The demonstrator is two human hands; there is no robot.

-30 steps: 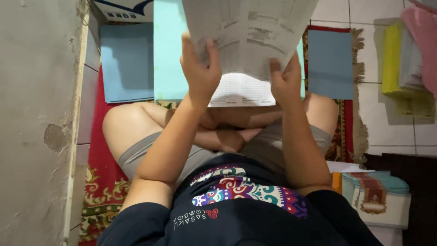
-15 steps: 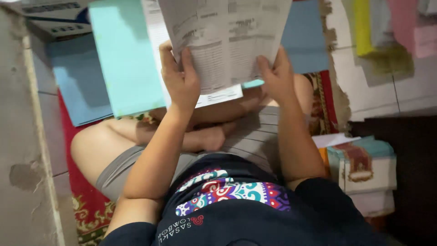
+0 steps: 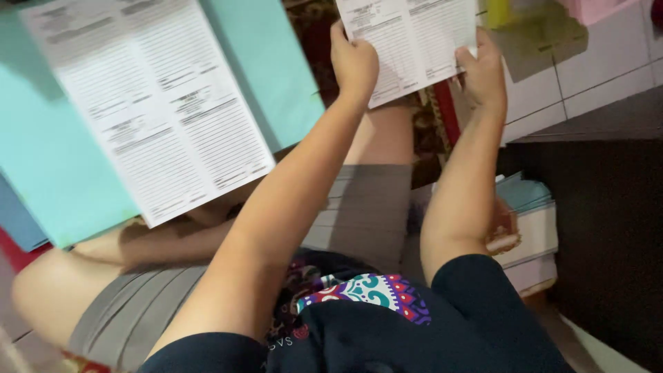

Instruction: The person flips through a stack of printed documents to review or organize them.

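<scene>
Left hand [image 3: 353, 63]: clenched on the lower left edge of a printed sheet [image 3: 407, 41], thumb side toward the paper, arm stretched out from the body.
Right hand [image 3: 482, 69]: grasping the lower right edge of the same sheet, fingers curled behind it, thumb on the front.
Printed sheet: white, covered in rows of small black print in columns; held up off the floor between both hands, at the top of the view and right of centre, its upper part cut off by the frame edge.
Second printed sheet [image 3: 155, 103]: same kind of form, lying on a turquoise folder [image 3: 48, 166] to the left, untouched by either hand, well apart from the held sheet.
Folder: open, flat, overlapping the person's knee; a blue folder [image 3: 15, 224] shows under its lower left edge.
Posture: person seated cross-legged, grey shorts [image 3: 366, 207], dark shirt with a coloured pattern.
Right side: stack of papers and books [image 3: 532, 228] beside the right elbow, on the floor.
Background: patterned rug [image 3: 423, 148] under the legs, white floor tiles [image 3: 587, 83] upper right.
</scene>
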